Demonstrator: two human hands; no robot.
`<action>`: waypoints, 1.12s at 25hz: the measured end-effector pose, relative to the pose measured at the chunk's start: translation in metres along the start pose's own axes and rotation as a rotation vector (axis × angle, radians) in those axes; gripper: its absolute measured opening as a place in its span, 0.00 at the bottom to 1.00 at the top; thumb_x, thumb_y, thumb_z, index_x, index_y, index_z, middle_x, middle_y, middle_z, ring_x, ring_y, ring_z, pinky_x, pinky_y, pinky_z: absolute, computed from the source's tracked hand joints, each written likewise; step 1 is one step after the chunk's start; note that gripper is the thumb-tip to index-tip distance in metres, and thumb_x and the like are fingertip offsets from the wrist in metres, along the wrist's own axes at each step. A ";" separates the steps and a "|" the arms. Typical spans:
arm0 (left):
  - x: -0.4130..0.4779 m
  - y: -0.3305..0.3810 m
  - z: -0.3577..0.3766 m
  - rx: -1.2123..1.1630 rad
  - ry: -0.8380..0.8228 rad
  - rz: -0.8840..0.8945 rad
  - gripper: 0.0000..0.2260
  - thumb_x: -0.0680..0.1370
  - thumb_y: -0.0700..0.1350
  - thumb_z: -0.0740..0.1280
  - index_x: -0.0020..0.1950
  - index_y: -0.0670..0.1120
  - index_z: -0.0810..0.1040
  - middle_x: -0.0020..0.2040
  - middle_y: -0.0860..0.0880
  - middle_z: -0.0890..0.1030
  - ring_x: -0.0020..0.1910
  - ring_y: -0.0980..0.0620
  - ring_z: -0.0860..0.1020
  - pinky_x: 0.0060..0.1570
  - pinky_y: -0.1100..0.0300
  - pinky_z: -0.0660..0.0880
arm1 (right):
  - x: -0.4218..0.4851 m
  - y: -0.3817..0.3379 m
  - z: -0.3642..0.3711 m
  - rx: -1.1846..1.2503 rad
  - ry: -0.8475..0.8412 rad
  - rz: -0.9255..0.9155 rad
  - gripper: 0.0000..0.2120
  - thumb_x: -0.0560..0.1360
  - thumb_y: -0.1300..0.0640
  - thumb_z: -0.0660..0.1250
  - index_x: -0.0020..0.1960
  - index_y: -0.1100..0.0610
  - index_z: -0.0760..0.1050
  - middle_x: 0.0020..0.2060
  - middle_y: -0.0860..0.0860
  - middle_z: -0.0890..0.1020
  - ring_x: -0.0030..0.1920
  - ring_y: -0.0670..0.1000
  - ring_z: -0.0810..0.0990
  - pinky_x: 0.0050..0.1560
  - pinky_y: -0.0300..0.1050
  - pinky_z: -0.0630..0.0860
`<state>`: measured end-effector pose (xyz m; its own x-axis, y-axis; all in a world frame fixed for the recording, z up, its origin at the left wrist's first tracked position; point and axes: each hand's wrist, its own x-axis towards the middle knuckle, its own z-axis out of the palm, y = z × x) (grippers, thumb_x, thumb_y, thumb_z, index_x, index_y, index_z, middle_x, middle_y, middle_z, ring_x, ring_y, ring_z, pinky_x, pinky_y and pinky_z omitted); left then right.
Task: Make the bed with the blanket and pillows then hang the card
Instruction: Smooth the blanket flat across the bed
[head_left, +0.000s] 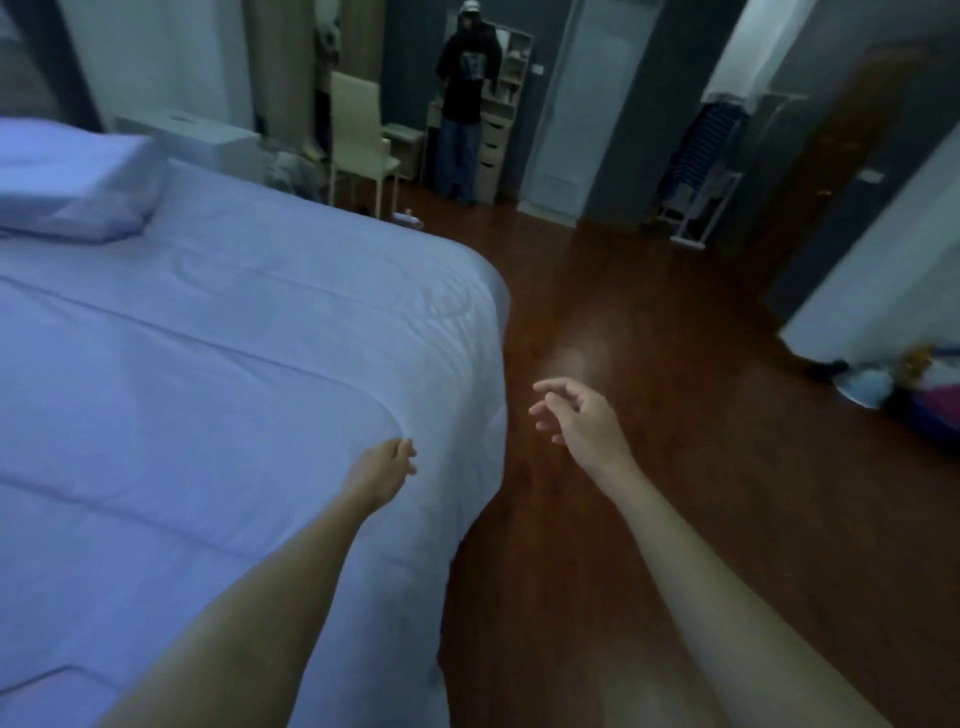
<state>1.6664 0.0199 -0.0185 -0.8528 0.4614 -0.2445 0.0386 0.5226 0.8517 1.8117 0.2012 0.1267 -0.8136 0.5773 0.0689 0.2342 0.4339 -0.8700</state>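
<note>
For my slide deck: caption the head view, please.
Left hand over the spread blanket, right hand open above the floor, pillow at the bedhead.

The left hand (382, 467) hangs over the 3 o'clock edge of the blanket (208, 364), right hand (579, 415) loose-fingered above the floor (675, 493), pillow (78, 182) at 10 o'clock.

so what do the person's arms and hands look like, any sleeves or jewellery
Both are bare: the left arm and right arm show no sleeves as far up as the frame reaches. The left hand and right hand wear no gloves, and no watch, bracelet or ring is visible, though the picture is dim and slightly blurred.
</note>
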 end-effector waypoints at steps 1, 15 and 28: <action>0.011 0.001 -0.008 0.022 0.027 -0.016 0.16 0.81 0.52 0.53 0.53 0.47 0.79 0.46 0.49 0.84 0.50 0.44 0.81 0.57 0.49 0.77 | 0.022 0.002 0.016 0.014 -0.056 -0.011 0.10 0.79 0.61 0.59 0.53 0.55 0.78 0.40 0.51 0.84 0.33 0.43 0.80 0.31 0.29 0.72; 0.090 -0.070 -0.096 0.070 0.729 -0.364 0.18 0.82 0.49 0.55 0.70 0.44 0.68 0.67 0.45 0.74 0.65 0.45 0.74 0.61 0.52 0.70 | 0.230 0.009 0.270 0.041 -0.535 -0.066 0.09 0.76 0.59 0.60 0.52 0.55 0.78 0.46 0.53 0.84 0.47 0.54 0.82 0.44 0.43 0.74; 0.299 -0.100 0.031 0.656 0.661 -0.361 0.25 0.76 0.52 0.56 0.71 0.44 0.66 0.69 0.44 0.75 0.69 0.47 0.72 0.68 0.49 0.60 | 0.495 0.246 0.328 -0.845 -0.833 -0.703 0.26 0.78 0.43 0.48 0.74 0.46 0.63 0.75 0.50 0.65 0.74 0.55 0.63 0.69 0.69 0.57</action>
<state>1.4234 0.1280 -0.1914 -0.9809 -0.1909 0.0383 -0.1705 0.9372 0.3042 1.2919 0.3672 -0.2130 -0.8991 -0.3873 -0.2041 -0.3501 0.9160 -0.1958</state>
